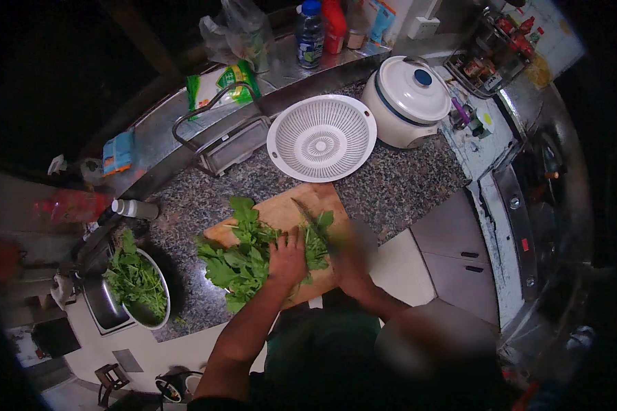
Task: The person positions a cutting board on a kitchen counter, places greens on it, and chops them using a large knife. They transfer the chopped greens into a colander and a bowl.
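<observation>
OK, clock centred on the cutting board (274,212), 12 pointing away from the person. Leafy greens (243,257) piled on the board, mostly toward 9, some leaves past its edge there. More greens under the knife, right beside the left hand.

Left hand (288,260): palm down on the greens, fingers extended and spread a bit wide. Right hand (349,266): closed on the knife (311,220), handle hidden in the fist; finger detail blurred. Blade slants out of it, tip toward 11, just beside the left fingertips. Can't tell from where I'm standing whether the edge touches wood.

Around the board: basin (166,291) between 8 and 9, more leafy stems inside, close by the metal sink (97,299). White bottle (136,209) between 9 and 10, on its side. Metal rack (234,149) at 11. White colander (322,145) just past 12, nothing in it. White lidded cooker (404,92) past 1, next to the colander. Seasoning rack (492,58) further out, same bearing.
</observation>
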`<action>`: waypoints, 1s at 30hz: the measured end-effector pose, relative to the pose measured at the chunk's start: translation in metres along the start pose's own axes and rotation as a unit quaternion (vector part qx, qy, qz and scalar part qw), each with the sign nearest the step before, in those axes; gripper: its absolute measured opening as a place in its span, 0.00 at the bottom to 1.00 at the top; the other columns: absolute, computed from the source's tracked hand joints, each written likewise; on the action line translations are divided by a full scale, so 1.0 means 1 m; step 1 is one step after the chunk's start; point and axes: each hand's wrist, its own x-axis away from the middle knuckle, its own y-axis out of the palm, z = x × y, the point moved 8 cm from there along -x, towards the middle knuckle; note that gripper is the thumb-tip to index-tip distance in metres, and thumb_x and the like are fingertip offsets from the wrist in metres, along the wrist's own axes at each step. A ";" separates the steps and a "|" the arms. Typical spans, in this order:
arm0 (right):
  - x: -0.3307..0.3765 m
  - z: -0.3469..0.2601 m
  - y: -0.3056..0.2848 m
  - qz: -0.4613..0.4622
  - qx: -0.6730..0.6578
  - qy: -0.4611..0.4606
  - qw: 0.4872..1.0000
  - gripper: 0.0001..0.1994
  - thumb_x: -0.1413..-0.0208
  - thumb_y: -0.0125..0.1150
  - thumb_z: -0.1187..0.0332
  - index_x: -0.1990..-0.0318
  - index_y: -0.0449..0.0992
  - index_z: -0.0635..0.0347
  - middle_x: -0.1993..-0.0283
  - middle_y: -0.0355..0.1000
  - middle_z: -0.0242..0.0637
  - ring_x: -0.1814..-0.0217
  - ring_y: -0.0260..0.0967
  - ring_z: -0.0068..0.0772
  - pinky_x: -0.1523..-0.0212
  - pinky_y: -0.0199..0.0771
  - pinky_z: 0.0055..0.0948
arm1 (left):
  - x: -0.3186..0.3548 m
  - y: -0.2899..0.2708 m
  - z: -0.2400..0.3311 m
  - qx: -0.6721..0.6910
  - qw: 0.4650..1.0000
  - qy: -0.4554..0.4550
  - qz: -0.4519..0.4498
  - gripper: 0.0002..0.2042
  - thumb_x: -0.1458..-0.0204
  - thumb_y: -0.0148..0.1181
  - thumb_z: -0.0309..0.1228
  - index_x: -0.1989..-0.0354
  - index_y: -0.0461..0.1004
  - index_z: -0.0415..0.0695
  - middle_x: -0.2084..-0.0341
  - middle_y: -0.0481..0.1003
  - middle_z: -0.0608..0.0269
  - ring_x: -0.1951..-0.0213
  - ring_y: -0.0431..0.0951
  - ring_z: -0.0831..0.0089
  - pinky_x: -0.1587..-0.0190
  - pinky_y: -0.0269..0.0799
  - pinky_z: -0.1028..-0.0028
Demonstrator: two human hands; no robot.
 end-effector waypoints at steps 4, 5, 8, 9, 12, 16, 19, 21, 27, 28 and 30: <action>0.014 -0.010 -0.048 -0.036 -0.153 0.055 0.986 0.24 0.46 0.54 0.65 0.43 0.58 0.62 0.50 0.66 0.60 0.50 0.64 0.63 0.51 0.65 0.51 | 0.012 -0.032 -0.012 0.062 0.998 -0.023 0.017 0.56 0.69 0.68 0.55 0.34 0.44 0.40 0.36 0.50 0.54 0.35 0.49 0.54 0.36 0.43 0.48; 0.024 -0.023 -0.064 -0.065 -0.183 0.083 0.977 0.24 0.46 0.54 0.64 0.43 0.59 0.61 0.50 0.66 0.60 0.51 0.65 0.64 0.52 0.66 0.51 | 0.017 -0.033 -0.017 0.067 0.997 -0.032 0.003 0.59 0.72 0.69 0.57 0.33 0.43 0.40 0.35 0.48 0.54 0.34 0.47 0.54 0.35 0.40 0.48; 0.048 -0.047 -0.069 -0.136 -0.183 0.163 0.960 0.23 0.45 0.52 0.64 0.42 0.57 0.59 0.52 0.67 0.59 0.56 0.67 0.65 0.56 0.68 0.54 | 0.019 -0.012 -0.023 0.054 0.998 -0.034 -0.017 0.57 0.70 0.71 0.52 0.34 0.42 0.38 0.35 0.49 0.51 0.33 0.46 0.53 0.35 0.40 0.48; 0.058 -0.045 -0.055 -0.133 -0.166 0.173 0.962 0.24 0.44 0.52 0.64 0.42 0.56 0.59 0.54 0.68 0.59 0.58 0.67 0.65 0.58 0.68 0.55 | 0.016 -0.007 -0.022 0.045 0.999 -0.030 -0.008 0.57 0.70 0.71 0.52 0.34 0.43 0.38 0.36 0.50 0.51 0.34 0.48 0.53 0.35 0.41 0.48; 0.073 -0.029 -0.013 -0.141 -0.125 0.219 0.957 0.23 0.44 0.52 0.64 0.42 0.56 0.59 0.57 0.70 0.58 0.60 0.68 0.65 0.60 0.69 0.56 | 0.010 0.008 -0.021 0.014 1.000 -0.022 -0.007 0.55 0.69 0.70 0.51 0.34 0.44 0.38 0.38 0.53 0.51 0.38 0.53 0.53 0.37 0.48 0.50; 0.057 -0.032 0.006 -0.170 -0.140 0.241 0.945 0.21 0.45 0.53 0.66 0.46 0.59 0.60 0.55 0.68 0.59 0.55 0.66 0.63 0.55 0.67 0.53 | 0.013 0.016 -0.018 -0.004 1.000 -0.013 -0.012 0.54 0.67 0.69 0.51 0.34 0.43 0.38 0.40 0.55 0.51 0.41 0.57 0.54 0.40 0.52 0.52; 0.025 -0.027 0.030 -0.006 -0.123 0.071 0.990 0.21 0.46 0.53 0.68 0.46 0.59 0.63 0.50 0.63 0.60 0.48 0.62 0.61 0.49 0.63 0.49 | 0.011 0.023 -0.018 -0.020 0.999 -0.013 -0.023 0.55 0.66 0.68 0.52 0.33 0.41 0.39 0.39 0.54 0.51 0.41 0.57 0.54 0.40 0.52 0.51; 0.001 -0.025 0.025 -0.065 -0.134 0.146 0.978 0.22 0.46 0.53 0.69 0.45 0.58 0.64 0.46 0.60 0.59 0.44 0.59 0.59 0.46 0.61 0.47 | 0.011 0.015 -0.021 -0.017 1.000 -0.003 -0.016 0.57 0.68 0.68 0.53 0.33 0.41 0.39 0.37 0.52 0.52 0.39 0.55 0.53 0.39 0.50 0.48; 0.033 -0.078 -0.067 0.004 -0.162 0.060 0.985 0.21 0.44 0.53 0.68 0.45 0.58 0.64 0.50 0.64 0.60 0.48 0.63 0.61 0.50 0.64 0.48 | 0.028 -0.036 -0.043 0.060 0.998 -0.017 -0.014 0.62 0.73 0.68 0.61 0.33 0.39 0.37 0.34 0.46 0.53 0.32 0.43 0.57 0.34 0.35 0.46; 0.043 -0.081 -0.065 -0.034 -0.188 0.110 0.975 0.21 0.44 0.53 0.68 0.45 0.58 0.64 0.51 0.66 0.60 0.49 0.64 0.62 0.51 0.66 0.49 | 0.028 -0.028 -0.044 0.047 0.998 -0.014 -0.026 0.62 0.72 0.67 0.61 0.33 0.39 0.37 0.34 0.46 0.53 0.32 0.43 0.57 0.34 0.35 0.46; 0.057 -0.081 -0.045 -0.095 -0.179 0.184 0.962 0.22 0.44 0.51 0.66 0.44 0.56 0.61 0.50 0.64 0.62 0.53 0.65 0.67 0.53 0.65 0.53 | 0.022 -0.013 -0.043 0.023 0.999 -0.003 -0.046 0.62 0.72 0.67 0.62 0.33 0.40 0.37 0.34 0.46 0.53 0.32 0.43 0.58 0.34 0.34 0.46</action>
